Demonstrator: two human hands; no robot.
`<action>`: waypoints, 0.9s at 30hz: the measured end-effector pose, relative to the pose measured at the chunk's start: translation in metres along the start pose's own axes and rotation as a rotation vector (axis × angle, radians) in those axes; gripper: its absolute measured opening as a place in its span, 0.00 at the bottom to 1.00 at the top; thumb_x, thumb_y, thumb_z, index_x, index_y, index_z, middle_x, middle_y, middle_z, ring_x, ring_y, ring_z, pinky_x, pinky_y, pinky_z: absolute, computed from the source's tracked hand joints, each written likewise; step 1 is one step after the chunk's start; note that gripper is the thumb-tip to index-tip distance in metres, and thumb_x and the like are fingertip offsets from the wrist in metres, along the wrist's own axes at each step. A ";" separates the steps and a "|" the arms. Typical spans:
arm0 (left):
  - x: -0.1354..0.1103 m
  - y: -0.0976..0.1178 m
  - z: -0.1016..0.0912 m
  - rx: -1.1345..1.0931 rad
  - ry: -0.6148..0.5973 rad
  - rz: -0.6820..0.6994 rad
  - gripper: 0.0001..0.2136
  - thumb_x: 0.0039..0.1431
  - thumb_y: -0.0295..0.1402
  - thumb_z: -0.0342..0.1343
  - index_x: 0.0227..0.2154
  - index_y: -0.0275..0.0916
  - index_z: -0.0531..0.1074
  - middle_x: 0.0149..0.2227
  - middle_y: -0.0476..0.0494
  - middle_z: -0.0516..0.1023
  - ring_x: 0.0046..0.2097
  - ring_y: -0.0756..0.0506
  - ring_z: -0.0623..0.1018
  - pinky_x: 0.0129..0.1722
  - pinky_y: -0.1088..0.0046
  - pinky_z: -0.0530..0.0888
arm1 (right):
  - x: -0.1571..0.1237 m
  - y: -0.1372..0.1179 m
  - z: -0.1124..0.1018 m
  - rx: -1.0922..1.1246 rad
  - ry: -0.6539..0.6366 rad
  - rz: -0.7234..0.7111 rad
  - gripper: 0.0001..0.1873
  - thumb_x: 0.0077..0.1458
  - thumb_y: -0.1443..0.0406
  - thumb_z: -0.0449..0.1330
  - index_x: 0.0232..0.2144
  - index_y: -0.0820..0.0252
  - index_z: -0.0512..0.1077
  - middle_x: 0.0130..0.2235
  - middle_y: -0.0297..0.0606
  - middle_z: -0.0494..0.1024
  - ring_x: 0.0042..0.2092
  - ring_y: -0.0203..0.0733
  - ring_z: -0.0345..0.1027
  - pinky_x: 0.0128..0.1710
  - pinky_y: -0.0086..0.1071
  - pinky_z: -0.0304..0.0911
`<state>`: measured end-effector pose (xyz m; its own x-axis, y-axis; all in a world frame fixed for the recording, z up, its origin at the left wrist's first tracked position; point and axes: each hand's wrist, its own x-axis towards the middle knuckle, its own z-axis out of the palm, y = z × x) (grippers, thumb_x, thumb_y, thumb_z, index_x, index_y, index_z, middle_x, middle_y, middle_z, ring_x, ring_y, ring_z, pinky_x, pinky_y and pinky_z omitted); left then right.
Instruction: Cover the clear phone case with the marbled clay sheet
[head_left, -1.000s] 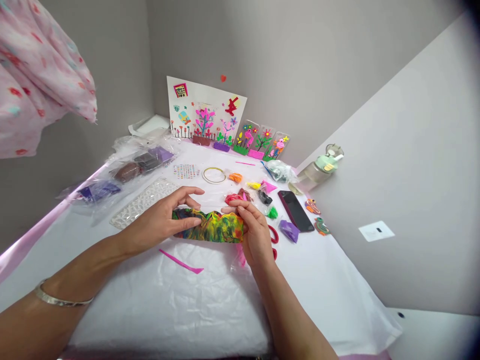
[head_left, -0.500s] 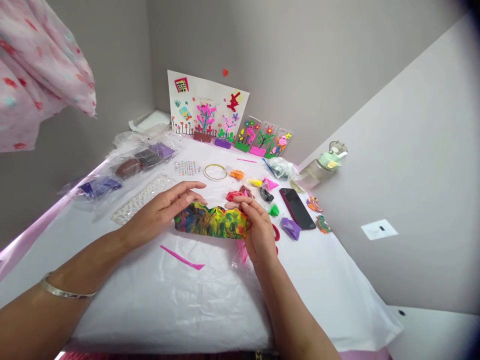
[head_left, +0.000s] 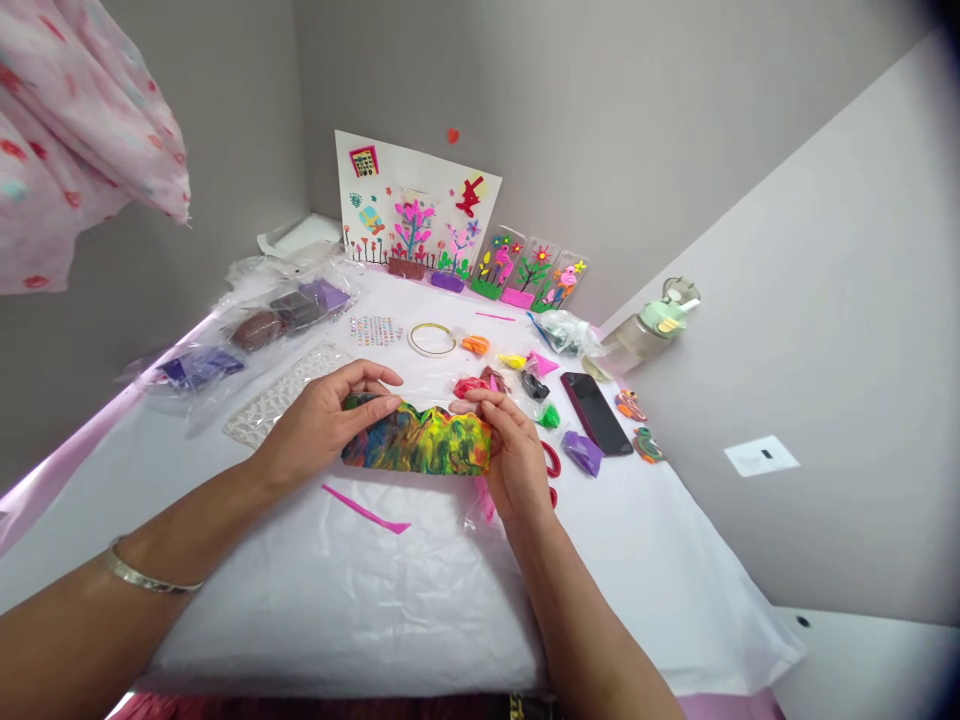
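A flat slab of marbled modelling clay (head_left: 420, 440), swirled in yellow, green, blue and red with a wavy upper edge, is held up over the table between both hands. My left hand (head_left: 326, 415) pinches its left end, thumb across the front and fingers behind. Around the right end my right hand (head_left: 516, 450) is closed, its fingertips at the upper corner. A small pink tip shows by those fingertips; whether it is held I cannot tell. Below the slab a pink modelling tool (head_left: 366, 508) lies on the white table cover (head_left: 360, 610). Red scissor handles (head_left: 552, 460) show beside my right wrist.
Small clay packets, including a purple one (head_left: 581, 453), lie right of centre near a phone (head_left: 596, 412). Bagged clay (head_left: 289, 310) and a textured white sheet (head_left: 277, 390) are on the left. Decorated panels (head_left: 416, 215) and a bottle (head_left: 652, 325) stand behind.
My left hand has closed on the slab's left end, its thumb coming down onto the front. The slab has shifted slightly left and looks flatter. My right hand keeps its hold.
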<state>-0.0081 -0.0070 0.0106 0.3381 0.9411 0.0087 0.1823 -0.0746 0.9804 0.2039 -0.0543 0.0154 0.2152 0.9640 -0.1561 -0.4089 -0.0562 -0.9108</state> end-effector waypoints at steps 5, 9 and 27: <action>0.001 -0.001 -0.003 0.012 -0.038 0.021 0.17 0.62 0.47 0.61 0.49 0.45 0.75 0.37 0.49 0.75 0.38 0.45 0.75 0.38 0.71 0.71 | 0.001 0.000 -0.001 -0.012 0.012 -0.007 0.05 0.53 0.64 0.64 0.32 0.55 0.80 0.31 0.35 0.86 0.37 0.46 0.78 0.41 0.37 0.68; 0.001 0.003 -0.007 0.009 -0.102 0.046 0.16 0.65 0.46 0.57 0.51 0.46 0.74 0.43 0.47 0.77 0.42 0.43 0.76 0.41 0.69 0.73 | 0.002 -0.002 -0.003 -0.014 0.024 -0.008 0.05 0.53 0.64 0.63 0.32 0.54 0.80 0.32 0.35 0.85 0.36 0.47 0.78 0.40 0.38 0.69; -0.001 0.008 -0.007 0.106 -0.065 0.034 0.19 0.66 0.51 0.53 0.51 0.48 0.75 0.40 0.47 0.78 0.40 0.42 0.77 0.39 0.68 0.73 | 0.002 -0.001 -0.002 -0.017 0.009 -0.016 0.05 0.52 0.64 0.64 0.32 0.54 0.80 0.31 0.35 0.86 0.36 0.46 0.78 0.41 0.37 0.68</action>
<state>-0.0128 -0.0061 0.0200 0.4040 0.9144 0.0255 0.2649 -0.1436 0.9535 0.2061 -0.0532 0.0150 0.2293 0.9625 -0.1447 -0.3899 -0.0454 -0.9197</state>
